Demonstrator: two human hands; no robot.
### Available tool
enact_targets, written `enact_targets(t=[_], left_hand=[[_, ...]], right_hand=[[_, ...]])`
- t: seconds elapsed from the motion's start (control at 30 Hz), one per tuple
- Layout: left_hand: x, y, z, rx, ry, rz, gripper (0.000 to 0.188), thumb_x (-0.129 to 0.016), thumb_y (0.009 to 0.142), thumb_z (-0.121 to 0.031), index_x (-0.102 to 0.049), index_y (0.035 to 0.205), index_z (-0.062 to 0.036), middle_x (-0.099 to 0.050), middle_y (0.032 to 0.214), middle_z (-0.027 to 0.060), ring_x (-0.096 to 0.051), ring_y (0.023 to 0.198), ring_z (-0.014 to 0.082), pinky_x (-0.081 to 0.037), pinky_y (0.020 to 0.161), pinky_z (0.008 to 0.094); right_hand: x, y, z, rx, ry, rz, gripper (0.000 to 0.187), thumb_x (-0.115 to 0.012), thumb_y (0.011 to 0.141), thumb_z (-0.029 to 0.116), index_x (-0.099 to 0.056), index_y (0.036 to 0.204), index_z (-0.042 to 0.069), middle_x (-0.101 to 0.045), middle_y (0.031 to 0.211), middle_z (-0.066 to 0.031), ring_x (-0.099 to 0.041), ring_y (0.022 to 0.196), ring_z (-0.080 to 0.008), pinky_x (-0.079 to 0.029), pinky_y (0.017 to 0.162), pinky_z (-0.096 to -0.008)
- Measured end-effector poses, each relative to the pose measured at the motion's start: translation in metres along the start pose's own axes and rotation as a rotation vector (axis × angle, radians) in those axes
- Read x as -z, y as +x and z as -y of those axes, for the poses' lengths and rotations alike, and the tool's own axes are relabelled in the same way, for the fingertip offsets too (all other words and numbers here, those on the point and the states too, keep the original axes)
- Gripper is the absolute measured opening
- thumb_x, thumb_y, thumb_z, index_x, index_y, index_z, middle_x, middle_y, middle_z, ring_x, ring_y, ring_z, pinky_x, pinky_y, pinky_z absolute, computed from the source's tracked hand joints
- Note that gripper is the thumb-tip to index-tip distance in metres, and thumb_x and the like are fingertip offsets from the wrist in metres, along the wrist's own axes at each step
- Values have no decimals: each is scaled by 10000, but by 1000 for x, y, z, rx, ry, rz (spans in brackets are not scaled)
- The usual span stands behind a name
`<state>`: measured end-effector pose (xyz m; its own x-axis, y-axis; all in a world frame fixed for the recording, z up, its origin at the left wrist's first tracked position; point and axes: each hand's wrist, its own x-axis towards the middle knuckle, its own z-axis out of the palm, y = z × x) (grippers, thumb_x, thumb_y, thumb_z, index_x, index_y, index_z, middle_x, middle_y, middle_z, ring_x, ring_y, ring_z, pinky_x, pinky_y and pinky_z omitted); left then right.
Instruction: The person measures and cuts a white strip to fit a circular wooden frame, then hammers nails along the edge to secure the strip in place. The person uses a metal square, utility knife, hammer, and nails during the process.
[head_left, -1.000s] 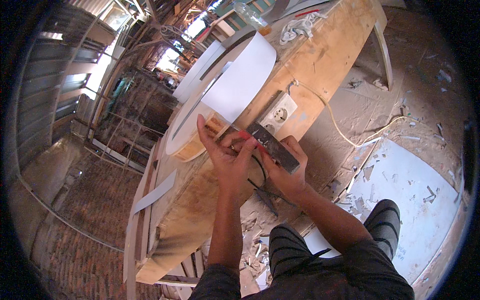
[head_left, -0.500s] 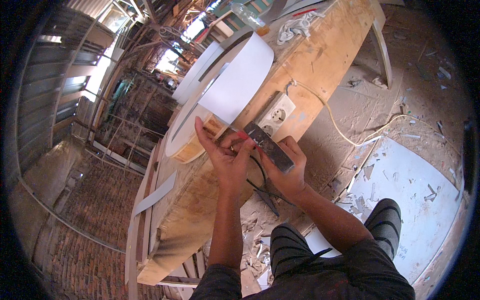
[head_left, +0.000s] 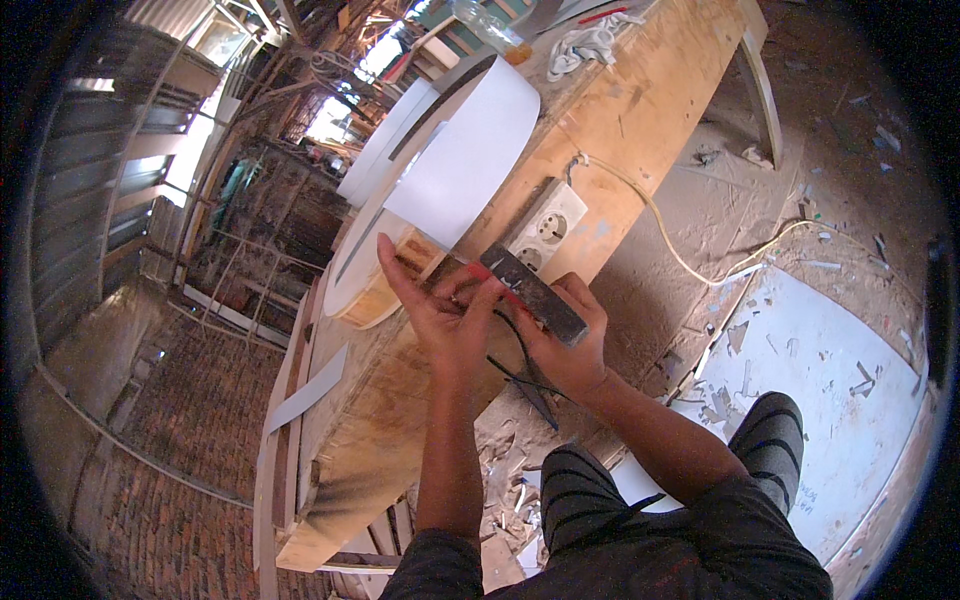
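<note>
Both my hands are at a dark, rectangular block-shaped tool with red parts (head_left: 537, 297), held tilted in front of the workbench edge. Its exact kind does not show. My right hand (head_left: 575, 352) is closed round its lower side, the fingers wrapping behind it. My left hand (head_left: 447, 322) grips the red end with the thumb and curled fingers, while its index finger stretches up and away. Just beyond stands a curved wooden piece (head_left: 378, 300), with a white flexible sheet (head_left: 470, 160) bent along its rim.
A white socket strip (head_left: 553, 225) with a yellowish cord (head_left: 655, 225) is fixed to the wooden workbench (head_left: 660, 110). A crumpled cloth (head_left: 590, 45) and a clear bottle (head_left: 490, 30) lie at the far end. Scraps litter the floor around a large white board (head_left: 820, 400).
The bench and the things on it appear slightly farther left and higher in view. My hands keep the same hold on the tool, with barely any movement.
</note>
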<state>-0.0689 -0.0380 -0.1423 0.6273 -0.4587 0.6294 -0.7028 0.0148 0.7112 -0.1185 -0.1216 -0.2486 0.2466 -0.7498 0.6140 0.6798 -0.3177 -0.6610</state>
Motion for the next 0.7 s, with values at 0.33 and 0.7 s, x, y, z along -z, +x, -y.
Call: enact_targets(t=[0.33, 0.7], left_hand=[[1, -1, 1, -13, 14, 1, 1220, -738, 905, 140, 111, 1695, -239, -751, 1050, 196, -750, 929, 217, -624, 808, 337], [-5, 1, 4, -42, -45, 14, 1193, -742, 918, 116, 104, 1691, -212, -756, 1037, 197, -754, 935, 222, -626, 841, 353]], right_hand=[[43, 3, 21, -268, 129, 216, 515, -805, 933, 328, -630, 1274, -15, -731, 1134, -226, -745, 1007, -379, -588, 862, -447], [94, 40, 32, -159, -66, 206, 409, -519, 1107, 287, -586, 1314, -60, -702, 1141, -219, -666, 1066, -305, -500, 965, -419]])
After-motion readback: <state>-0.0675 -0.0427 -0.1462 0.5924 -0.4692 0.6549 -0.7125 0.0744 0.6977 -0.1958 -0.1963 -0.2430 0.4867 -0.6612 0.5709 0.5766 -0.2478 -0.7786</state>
